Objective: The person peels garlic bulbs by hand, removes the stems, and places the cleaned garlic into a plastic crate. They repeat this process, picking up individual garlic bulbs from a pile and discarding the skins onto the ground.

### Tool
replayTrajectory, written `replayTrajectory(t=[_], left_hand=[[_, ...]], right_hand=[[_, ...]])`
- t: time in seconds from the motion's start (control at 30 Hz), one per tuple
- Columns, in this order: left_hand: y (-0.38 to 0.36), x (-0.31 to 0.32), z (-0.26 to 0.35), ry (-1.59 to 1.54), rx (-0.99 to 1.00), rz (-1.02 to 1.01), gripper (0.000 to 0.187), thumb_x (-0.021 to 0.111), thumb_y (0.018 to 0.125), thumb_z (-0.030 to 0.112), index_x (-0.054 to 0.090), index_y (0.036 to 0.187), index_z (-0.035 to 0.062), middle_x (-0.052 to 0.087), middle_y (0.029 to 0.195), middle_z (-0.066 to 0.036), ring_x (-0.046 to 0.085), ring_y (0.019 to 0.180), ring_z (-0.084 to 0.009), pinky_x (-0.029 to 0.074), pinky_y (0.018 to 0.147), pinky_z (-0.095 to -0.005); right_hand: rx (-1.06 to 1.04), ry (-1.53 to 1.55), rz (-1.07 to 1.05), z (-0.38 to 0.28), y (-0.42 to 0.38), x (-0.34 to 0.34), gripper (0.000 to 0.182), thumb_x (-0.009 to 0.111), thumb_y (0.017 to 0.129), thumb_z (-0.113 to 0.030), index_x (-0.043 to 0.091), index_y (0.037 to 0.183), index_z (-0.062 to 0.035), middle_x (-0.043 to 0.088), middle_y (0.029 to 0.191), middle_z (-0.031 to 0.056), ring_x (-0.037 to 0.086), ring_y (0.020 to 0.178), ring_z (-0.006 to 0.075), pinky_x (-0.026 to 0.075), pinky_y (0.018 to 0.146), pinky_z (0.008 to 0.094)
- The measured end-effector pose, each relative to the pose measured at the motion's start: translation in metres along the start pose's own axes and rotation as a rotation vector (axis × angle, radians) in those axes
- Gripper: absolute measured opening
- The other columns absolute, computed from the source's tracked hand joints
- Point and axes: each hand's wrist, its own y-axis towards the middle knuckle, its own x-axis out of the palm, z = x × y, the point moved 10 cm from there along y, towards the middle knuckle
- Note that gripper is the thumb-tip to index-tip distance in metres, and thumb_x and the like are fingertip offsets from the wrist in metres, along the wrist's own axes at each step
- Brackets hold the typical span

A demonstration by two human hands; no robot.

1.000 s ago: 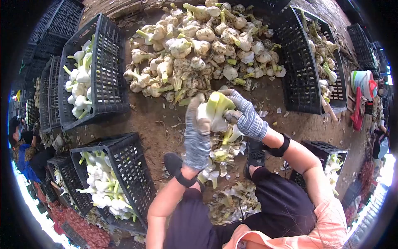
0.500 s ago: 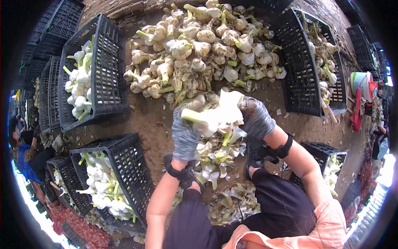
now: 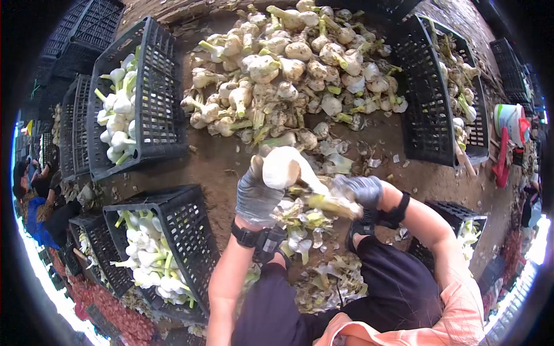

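A white garlic bulb point(image 3: 281, 168) is held in my gloved left hand point(image 3: 257, 193), its fingers wrapped round the bulb's left side. The bulb's stem slants down to the right. My gloved right hand point(image 3: 359, 191), blurred by motion, is closed at the stem end, around loose greenish peel point(image 3: 332, 205). Beyond both hands lies a large pile of dirty, unpeeled garlic point(image 3: 300, 69) on the ground. Below them, shed skins point(image 3: 300, 225) are heaped between my feet.
Black crates of clean white garlic stand at the upper left point(image 3: 158, 98) and lower left point(image 3: 184, 236). Another crate point(image 3: 427, 98) with garlic is at the upper right, a smaller one point(image 3: 444, 213) below it. A bucket point(image 3: 509, 124) stands far right. A person point(image 3: 40, 213) sits far left.
The bulb has turned in my left hand, its round end now showing up and left. My right hand has moved down from the bulb's top, with peel at its fingers.
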Motion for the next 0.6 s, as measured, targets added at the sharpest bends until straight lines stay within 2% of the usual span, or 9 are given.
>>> replayTrajectory(t=[0.03, 0.13, 0.17, 0.2, 0.27, 0.33, 0.37, 0.47, 0.6], left_hand=[[0.000, -0.004, -0.002, -0.053, -0.046, 0.025, 0.035, 0.058, 0.087, 0.027, 0.054, 0.116, 0.0078, 0.056, 0.117, -0.009, 0.051, 0.111, -0.0237, 0.044, 0.094, -0.0403], [0.001, -0.019, -0.001, -0.140, -0.090, 0.042, 0.038, 0.057, 0.088, 0.028, 0.052, 0.119, 0.0059, 0.057, 0.117, -0.011, 0.053, 0.108, -0.0241, 0.045, 0.092, -0.0406], [0.002, -0.030, 0.001, -0.242, -0.073, 0.100, 0.038, 0.057, 0.088, 0.027, 0.052, 0.119, 0.0053, 0.057, 0.116, -0.011, 0.054, 0.106, -0.0243, 0.045, 0.091, -0.0407], [0.003, -0.038, 0.004, -0.345, -0.057, 0.158, 0.038, 0.056, 0.087, 0.026, 0.052, 0.119, 0.0046, 0.057, 0.116, -0.011, 0.054, 0.105, -0.0246, 0.046, 0.090, -0.0409], [0.003, -0.044, 0.014, -0.339, -0.003, 0.224, 0.038, 0.058, 0.086, 0.024, 0.051, 0.119, 0.0041, 0.057, 0.116, -0.012, 0.055, 0.103, -0.0255, 0.048, 0.086, -0.0417], [-0.001, -0.049, 0.031, -0.240, 0.074, 0.265, 0.036, 0.058, 0.087, 0.025, 0.052, 0.117, 0.0054, 0.056, 0.117, -0.010, 0.055, 0.104, -0.0218, 0.052, 0.082, -0.0376], [-0.006, -0.057, 0.041, -0.211, 0.153, 0.376, 0.035, 0.059, 0.086, 0.026, 0.053, 0.115, 0.0066, 0.056, 0.115, -0.010, 0.056, 0.102, -0.0214, 0.053, 0.080, -0.0380], [-0.016, -0.035, 0.099, -0.196, 0.328, 0.309, 0.046, 0.066, 0.079, 0.022, 0.050, 0.115, 0.0001, 0.056, 0.113, -0.015, 0.056, 0.101, -0.0245, 0.052, 0.080, -0.0407], [-0.050, 0.047, 0.197, -0.694, 0.464, -0.238, 0.063, 0.070, 0.074, 0.023, 0.041, 0.125, -0.0013, 0.055, 0.100, -0.014, 0.055, 0.087, -0.0184, 0.050, 0.073, -0.0338]], right_hand=[[0.419, 0.516, 0.044, 0.019, -0.017, 0.010, 0.018, 0.062, 0.078, -0.014, 0.059, 0.091, -0.0027, 0.059, 0.083, 0.0086, 0.058, 0.080, 0.0250, 0.048, 0.070, 0.0350], [0.543, 0.593, -0.371, -0.006, -0.011, 0.052, 0.037, 0.063, 0.084, -0.025, 0.056, 0.108, 0.0027, 0.061, 0.091, 0.0041, 0.052, 0.085, 0.0064, 0.047, 0.068, 0.0267], [0.381, 0.333, -0.398, -0.027, 0.008, 0.054, 0.037, 0.059, 0.085, -0.024, 0.056, 0.109, 0.0030, 0.061, 0.088, 0.0040, 0.052, 0.084, 0.0080, 0.047, 0.070, 0.0296], [0.593, 0.209, -0.622, -0.026, 0.006, 0.069, 0.038, 0.057, 0.087, -0.025, 0.054, 0.114, 0.0002, 0.063, 0.093, 0.0096, 0.057, 0.084, 0.0165, 0.046, 0.074, 0.0316], [0.593, -0.191, -0.623, -0.016, 0.013, 0.076, 0.029, 0.059, 0.078, -0.021, 0.061, 0.100, -0.0018, 0.063, 0.081, 0.0151, 0.058, 0.076, 0.0231, 0.046, 0.069, 0.0349], [0.439, -0.127, -0.586, -0.038, 0.036, 0.085, 0.036, 0.060, 0.076, -0.022, 0.058, 0.107, -0.0034, 0.063, 0.087, 0.0185, 0.059, 0.080, 0.0310, 0.046, 0.071, 0.0391], [0.564, -0.421, -0.706, -0.040, 0.034, 0.076, 0.044, 0.063, 0.075, -0.022, 0.054, 0.116, -0.0055, 0.063, 0.090, 0.0187, 0.061, 0.086, 0.0321, 0.047, 0.075, 0.0413], [0.739, -0.880, -0.497, -0.025, 0.053, 0.020, 0.050, 0.068, 0.073, -0.024, 0.051, 0.115, -0.0038, 0.063, 0.091, 0.0204, 0.062, 0.090, 0.0324, 0.050, 0.072, 0.0414], [0.786, -0.991, 0.132, -0.046, 0.099, -0.093, 0.049, 0.065, 0.077, -0.023, 0.047, 0.117, -0.0015, 0.059, 0.103, 0.0227, 0.062, 0.088, 0.0319, 0.051, 0.071, 0.0393]])
